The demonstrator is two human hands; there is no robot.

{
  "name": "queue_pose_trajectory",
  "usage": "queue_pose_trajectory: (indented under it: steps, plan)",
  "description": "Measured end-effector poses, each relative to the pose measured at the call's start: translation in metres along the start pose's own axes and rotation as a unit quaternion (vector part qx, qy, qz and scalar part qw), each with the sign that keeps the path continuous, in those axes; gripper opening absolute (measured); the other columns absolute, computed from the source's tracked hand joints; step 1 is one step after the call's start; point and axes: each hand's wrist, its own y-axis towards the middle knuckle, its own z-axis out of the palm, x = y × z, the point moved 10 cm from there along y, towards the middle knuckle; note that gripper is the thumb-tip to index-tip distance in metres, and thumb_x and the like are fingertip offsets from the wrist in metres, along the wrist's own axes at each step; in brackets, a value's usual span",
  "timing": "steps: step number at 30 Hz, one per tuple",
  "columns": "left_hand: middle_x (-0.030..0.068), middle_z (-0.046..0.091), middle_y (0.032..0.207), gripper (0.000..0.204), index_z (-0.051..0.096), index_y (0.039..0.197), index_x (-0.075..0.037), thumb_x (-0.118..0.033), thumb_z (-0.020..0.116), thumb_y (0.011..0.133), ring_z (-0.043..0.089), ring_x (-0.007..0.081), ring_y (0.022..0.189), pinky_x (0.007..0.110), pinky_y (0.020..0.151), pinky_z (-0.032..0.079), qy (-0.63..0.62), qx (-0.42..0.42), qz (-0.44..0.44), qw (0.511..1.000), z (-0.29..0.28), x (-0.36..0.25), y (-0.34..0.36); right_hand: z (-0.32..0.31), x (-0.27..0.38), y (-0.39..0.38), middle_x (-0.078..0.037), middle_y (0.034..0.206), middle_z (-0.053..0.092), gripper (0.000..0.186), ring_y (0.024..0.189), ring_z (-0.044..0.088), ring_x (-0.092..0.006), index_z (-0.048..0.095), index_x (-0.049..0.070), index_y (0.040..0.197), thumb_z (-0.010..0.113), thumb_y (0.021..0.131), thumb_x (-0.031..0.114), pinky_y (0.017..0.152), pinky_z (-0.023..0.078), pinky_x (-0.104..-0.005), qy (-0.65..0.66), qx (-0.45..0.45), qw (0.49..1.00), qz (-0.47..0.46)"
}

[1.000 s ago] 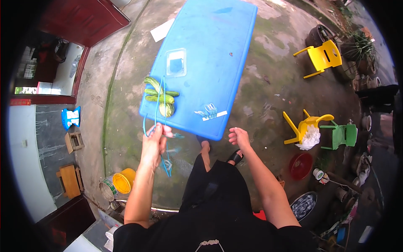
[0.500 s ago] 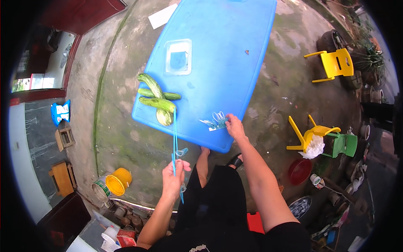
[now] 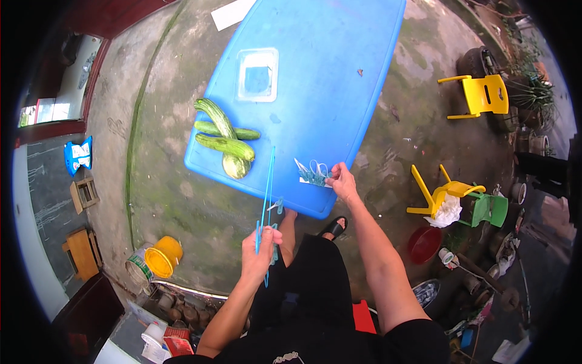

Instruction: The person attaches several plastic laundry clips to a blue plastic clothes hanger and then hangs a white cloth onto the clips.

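Observation:
My left hand [image 3: 258, 250], near my lap, is closed around a long, thin light-blue plastic frame [image 3: 270, 185] that I see edge-on. Small blue clips [image 3: 278, 206] dangle beside the frame; its exact kind is unclear. At the table's near right edge, the fingers of my right hand [image 3: 343, 183] pinch a bunch of blue clips [image 3: 314, 176] with pale loops and a white strip below. Several green striped squashes [image 3: 224, 147] lie crossed over one another on the blue table [image 3: 315, 91], left of my hands.
A clear plastic container [image 3: 257, 75] stands on the table beyond the squashes. Yellow chairs [image 3: 485, 96] and a green chair [image 3: 492, 209] are on the right, by a red basin [image 3: 424, 245]. Yellow [image 3: 163, 257] and white buckets stand at lower left.
My left hand has shifted right and slightly down with the blue frame, whose top has come away from in front of the squashes. My right hand still pinches the clips, moved slightly right.

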Motion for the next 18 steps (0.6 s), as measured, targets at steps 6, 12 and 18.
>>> queue_pose_trajectory:
  steps: [6,12,18]
  plan:
    - [0.0027,0.061,0.074,0.029,0.062,0.085,0.0,-0.022,0.048,0.096,0.056,0.009,0.07,0.024,0.062,0.042,0.08,0.018,0.067,0.994,0.02,0.006,0.013,-0.003,-0.027,0.005,-0.002,0.08,0.057,0.029,0.076,0.055,-0.0107,0.047,0.006,0.089,0.063,0.07,-0.01,0.07,0.045,-0.0243,0.158,-0.058,0.986,-0.019]
    - [-0.0037,0.05,0.059,0.03,0.061,0.086,-0.002,-0.026,0.047,0.096,0.031,-0.0009,0.045,0.018,0.041,0.022,0.064,0.011,0.095,0.993,0.032,0.003,0.013,-0.035,-0.03,-0.01,-0.002,0.083,0.058,0.029,0.077,0.056,-0.0105,0.047,0.006,0.093,0.061,0.073,-0.009,0.071,0.045,-0.0233,0.276,-0.137,0.951,-0.02]
    - [-0.0004,0.057,0.07,0.029,0.06,0.099,-0.003,-0.028,0.044,0.097,0.035,0.0005,0.05,0.019,0.045,0.027,-0.021,-0.02,0.053,0.998,0.033,-0.001,0.0,-0.049,-0.016,-0.05,-0.007,0.096,0.06,0.032,0.087,0.061,-0.0183,0.048,0.004,0.112,0.06,0.083,0.008,0.069,0.049,-0.0267,0.465,-0.076,0.88,0.052]
